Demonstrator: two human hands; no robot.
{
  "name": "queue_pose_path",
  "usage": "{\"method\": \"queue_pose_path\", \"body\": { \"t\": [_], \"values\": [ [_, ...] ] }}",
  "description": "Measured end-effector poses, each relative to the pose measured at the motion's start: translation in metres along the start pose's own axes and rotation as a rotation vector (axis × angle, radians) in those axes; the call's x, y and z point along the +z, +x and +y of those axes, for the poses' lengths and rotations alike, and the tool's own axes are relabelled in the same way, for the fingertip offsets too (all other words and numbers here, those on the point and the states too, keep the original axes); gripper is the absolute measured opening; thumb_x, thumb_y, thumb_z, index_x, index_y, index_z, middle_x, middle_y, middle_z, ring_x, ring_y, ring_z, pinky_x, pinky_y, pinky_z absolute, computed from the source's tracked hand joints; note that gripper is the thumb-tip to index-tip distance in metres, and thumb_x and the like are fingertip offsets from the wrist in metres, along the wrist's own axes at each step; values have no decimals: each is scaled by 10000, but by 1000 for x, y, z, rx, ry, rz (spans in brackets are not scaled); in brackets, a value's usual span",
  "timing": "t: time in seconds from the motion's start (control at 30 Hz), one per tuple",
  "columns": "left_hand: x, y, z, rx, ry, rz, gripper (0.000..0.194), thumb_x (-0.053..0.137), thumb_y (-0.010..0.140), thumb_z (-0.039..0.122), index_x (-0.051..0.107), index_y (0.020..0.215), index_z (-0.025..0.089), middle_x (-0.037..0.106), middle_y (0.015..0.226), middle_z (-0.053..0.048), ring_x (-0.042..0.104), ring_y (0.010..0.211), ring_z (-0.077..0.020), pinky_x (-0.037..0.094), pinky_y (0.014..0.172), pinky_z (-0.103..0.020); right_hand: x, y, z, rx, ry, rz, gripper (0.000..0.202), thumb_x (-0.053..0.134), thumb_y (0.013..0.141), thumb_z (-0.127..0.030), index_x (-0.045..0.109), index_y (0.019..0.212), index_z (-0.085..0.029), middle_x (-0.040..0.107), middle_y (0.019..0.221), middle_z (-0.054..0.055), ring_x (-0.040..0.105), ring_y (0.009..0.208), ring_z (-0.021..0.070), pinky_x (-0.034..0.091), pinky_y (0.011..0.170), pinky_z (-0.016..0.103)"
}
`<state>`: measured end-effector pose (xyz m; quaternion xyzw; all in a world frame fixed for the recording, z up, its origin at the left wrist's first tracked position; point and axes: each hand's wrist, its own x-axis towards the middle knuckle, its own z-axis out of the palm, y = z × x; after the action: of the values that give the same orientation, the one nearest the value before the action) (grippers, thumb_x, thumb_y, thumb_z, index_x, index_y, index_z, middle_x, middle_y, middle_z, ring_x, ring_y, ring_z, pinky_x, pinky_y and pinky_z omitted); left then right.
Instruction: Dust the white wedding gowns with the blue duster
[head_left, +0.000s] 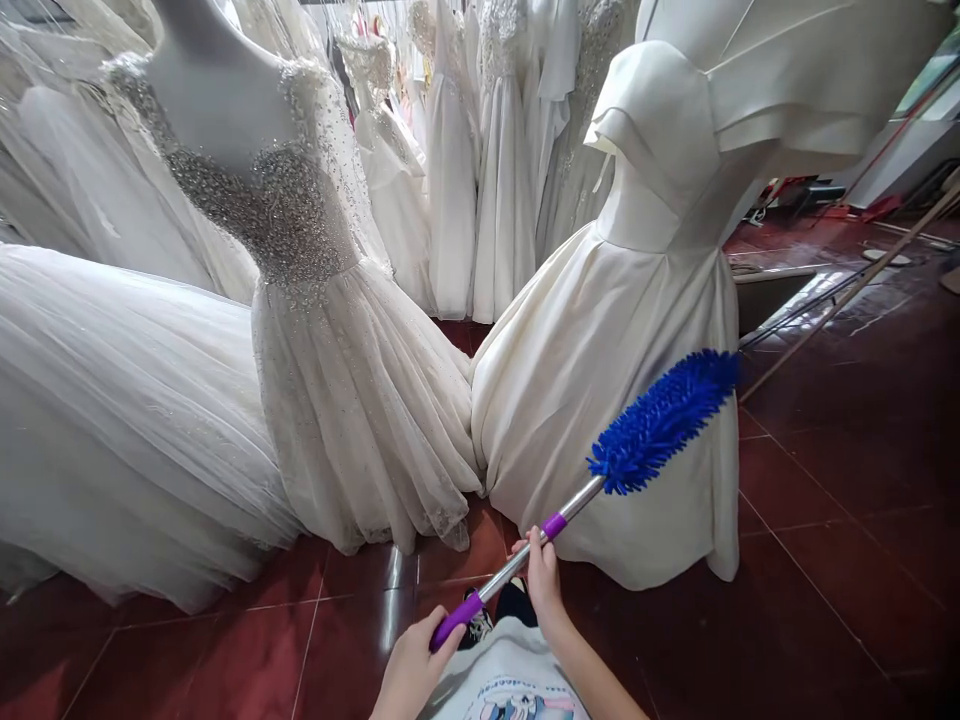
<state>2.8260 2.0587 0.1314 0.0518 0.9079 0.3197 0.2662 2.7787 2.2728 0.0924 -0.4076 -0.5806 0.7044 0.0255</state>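
A duster (664, 420) with a shaggy blue head and a silver pole slants up to the right in front of me. My left hand (414, 655) is wrapped round the purple grip at its lower end. Farther up, my right hand (543, 575) closes on the pole just below a purple collar. The blue head is in front of the skirt of a plain satin white dress (600, 330) on a mannequin; whether it touches the cloth I cannot tell. Left of that stands a mannequin in a beaded white dress (300, 230), its skirt meeting the satin one.
More white gowns (495, 150) hang on a rack behind. A wide tulle skirt (112, 400) spreads at the left. The dark red tiled floor (817, 520) is shiny. Long poles (847, 300) lean at the right, near a flat panel (772, 298).
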Motion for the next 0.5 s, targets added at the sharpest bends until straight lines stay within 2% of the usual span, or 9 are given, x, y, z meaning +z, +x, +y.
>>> {"method": "queue_pose_path", "body": {
  "t": [0.07, 0.23, 0.37, 0.5],
  "values": [
    [-3, 12, 2, -1, -11, -11, 446, 323, 860, 550, 605, 941, 214, 696, 842, -37, 623, 756, -175, 389, 648, -222, 11, 9, -10, -41, -131, 72, 363, 453, 762, -605, 445, 717, -245, 605, 588, -10, 620, 605, 192, 427, 502, 279],
    [-1, 44, 2, -9, 5, -15, 469, 328, 858, 545, 603, 1048, 216, 704, 941, -58, 643, 849, -195, 414, 707, -232, 21, 39, -17, 55, -207, 108, 289, 466, 808, -485, 396, 639, -260, 553, 511, -18, 592, 592, 195, 430, 577, 293],
    [5, 54, -11, -120, 43, -72, 522, 393, 832, 528, 571, 1182, 184, 651, 1155, -94, 601, 1051, -222, 420, 850, -246, 21, 43, -13, 235, -206, 31, 285, 465, 811, -497, 403, 686, -249, 588, 537, -14, 591, 497, 175, 413, 429, 267],
    [-6, 55, -20, -252, 141, -139, 457, 461, 804, 456, 588, 1172, 216, 653, 1164, -57, 598, 1069, -214, 420, 866, -228, 23, 41, -4, 452, -190, -60, 253, 450, 845, -461, 420, 752, -227, 577, 513, -17, 565, 386, 150, 338, 309, 210]
  ]
}}
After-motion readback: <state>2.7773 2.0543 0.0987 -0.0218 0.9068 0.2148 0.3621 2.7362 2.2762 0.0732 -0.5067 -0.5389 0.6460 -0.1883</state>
